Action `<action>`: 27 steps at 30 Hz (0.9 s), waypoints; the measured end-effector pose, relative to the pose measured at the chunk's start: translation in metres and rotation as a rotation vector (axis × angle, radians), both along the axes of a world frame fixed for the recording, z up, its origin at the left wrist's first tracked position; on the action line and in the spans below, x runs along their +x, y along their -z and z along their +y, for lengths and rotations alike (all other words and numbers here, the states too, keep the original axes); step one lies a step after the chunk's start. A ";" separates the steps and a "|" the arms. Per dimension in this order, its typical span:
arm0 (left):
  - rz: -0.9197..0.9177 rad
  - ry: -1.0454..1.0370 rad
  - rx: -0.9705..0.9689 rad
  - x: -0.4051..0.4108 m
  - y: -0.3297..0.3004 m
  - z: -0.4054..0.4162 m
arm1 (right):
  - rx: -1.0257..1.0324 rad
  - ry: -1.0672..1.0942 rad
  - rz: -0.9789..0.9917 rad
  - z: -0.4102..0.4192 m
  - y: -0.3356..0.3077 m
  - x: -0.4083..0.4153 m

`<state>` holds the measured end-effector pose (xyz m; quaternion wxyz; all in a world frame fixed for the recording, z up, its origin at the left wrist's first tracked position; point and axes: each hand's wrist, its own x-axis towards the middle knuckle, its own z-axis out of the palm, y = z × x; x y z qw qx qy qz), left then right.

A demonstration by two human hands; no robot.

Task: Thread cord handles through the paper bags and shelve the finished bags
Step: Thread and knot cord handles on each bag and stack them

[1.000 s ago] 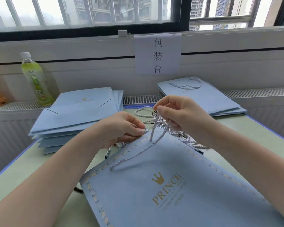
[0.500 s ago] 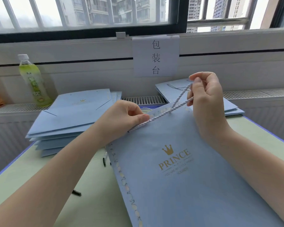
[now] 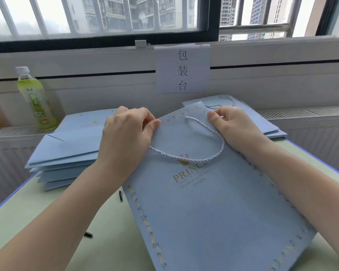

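Observation:
A flat light-blue paper bag with a gold crown and "PRINCE" lettering lies tilted before me, its top edge raised off the table. A white twisted cord handle hangs in a loop across its front face. My left hand pinches the bag's top edge at the left. My right hand pinches the top edge at the right, where the cord meets the bag.
A stack of flat blue bags lies to the left. Blue bags with cords fitted lie at the back right. A green drink bottle stands on the ledge. A paper sign hangs on the wall. The pale green table has a blue rim.
My right hand has come down from pulling the cord taut and now holds the bag's top edge. The cord has slackened into a loop on the bag's front.

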<state>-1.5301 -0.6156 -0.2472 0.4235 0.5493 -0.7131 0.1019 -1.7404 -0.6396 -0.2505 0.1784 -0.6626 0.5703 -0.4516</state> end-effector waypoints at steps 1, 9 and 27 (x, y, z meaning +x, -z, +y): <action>-0.006 0.010 -0.013 0.000 0.001 -0.001 | -0.028 0.031 -0.026 -0.002 0.000 -0.002; 0.530 0.305 0.374 -0.023 0.002 0.011 | -0.042 0.205 -0.485 -0.020 0.004 -0.035; 1.334 0.242 0.488 0.004 0.008 -0.018 | 0.631 -0.431 -1.363 -0.013 0.014 -0.011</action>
